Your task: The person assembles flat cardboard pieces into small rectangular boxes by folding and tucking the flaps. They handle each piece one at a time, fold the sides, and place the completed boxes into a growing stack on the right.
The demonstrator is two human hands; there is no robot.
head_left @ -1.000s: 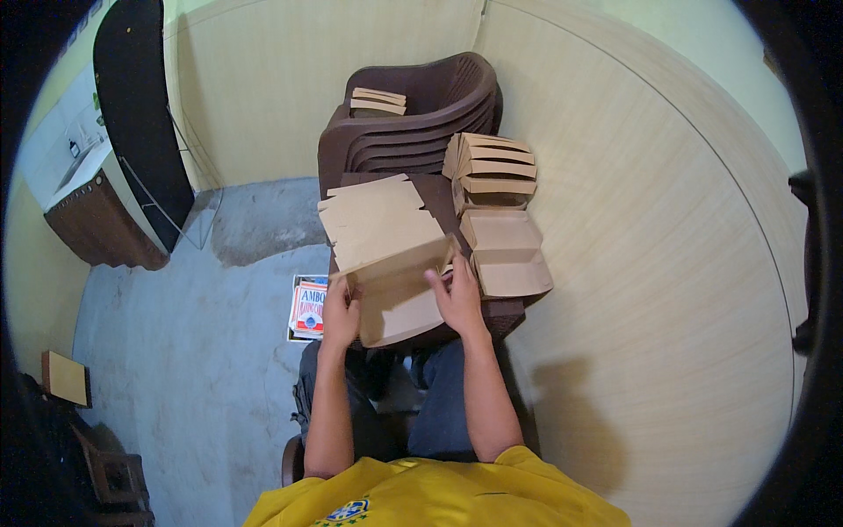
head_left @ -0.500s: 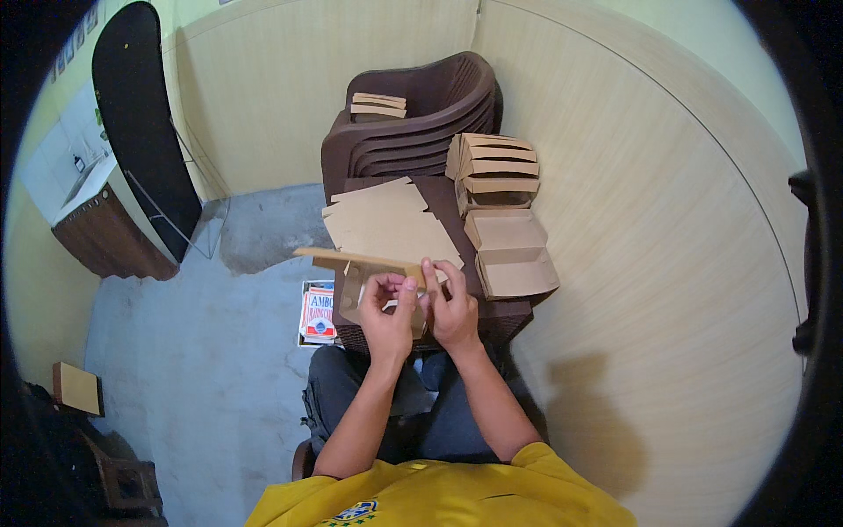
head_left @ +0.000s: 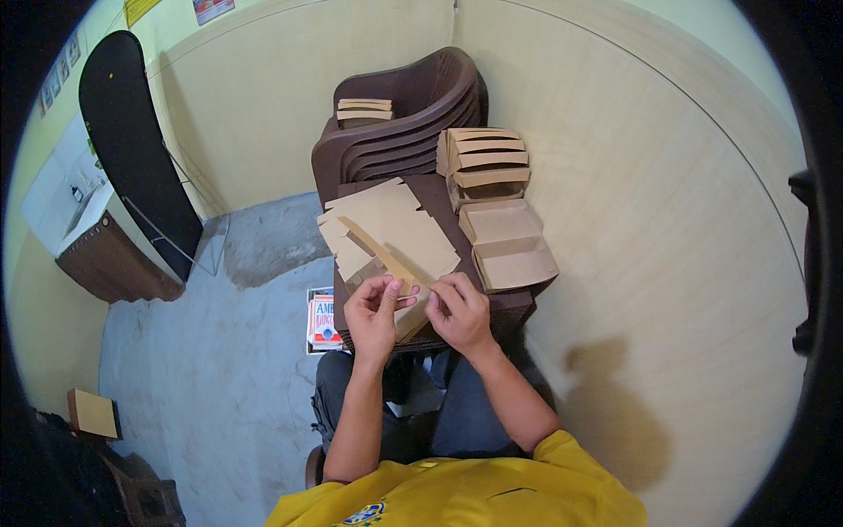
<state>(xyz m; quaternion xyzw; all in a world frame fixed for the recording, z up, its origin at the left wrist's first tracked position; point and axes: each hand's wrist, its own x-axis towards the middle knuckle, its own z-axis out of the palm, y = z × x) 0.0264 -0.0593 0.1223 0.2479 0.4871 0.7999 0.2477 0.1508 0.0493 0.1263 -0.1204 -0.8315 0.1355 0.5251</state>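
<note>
A partly folded brown cardboard box (head_left: 383,255) is held over the near edge of a dark brown table (head_left: 450,213), one long flap standing up at a slant. My left hand (head_left: 372,316) grips its near left side, thumb against the card. My right hand (head_left: 461,314) pinches the near right corner, fingertips pressed together. Part of the box is hidden behind my hands. Beyond it lie flat die-cut cardboard sheets (head_left: 395,216), overlapping on the table.
Right of the sheets sits an open folded box (head_left: 518,263), with several nested boxes (head_left: 488,167) behind it. Stacked brown chairs (head_left: 395,145) hold more cardboard pieces (head_left: 364,111). On the floor at left is a white container (head_left: 324,321) of printed packs. A wooden wall (head_left: 650,220) stands at right.
The box's raised flap has swung from nearly level to a steep slant, its far end pointing up-left. My right hand has moved slightly right and lower at the corner. The view has shifted slightly.
</note>
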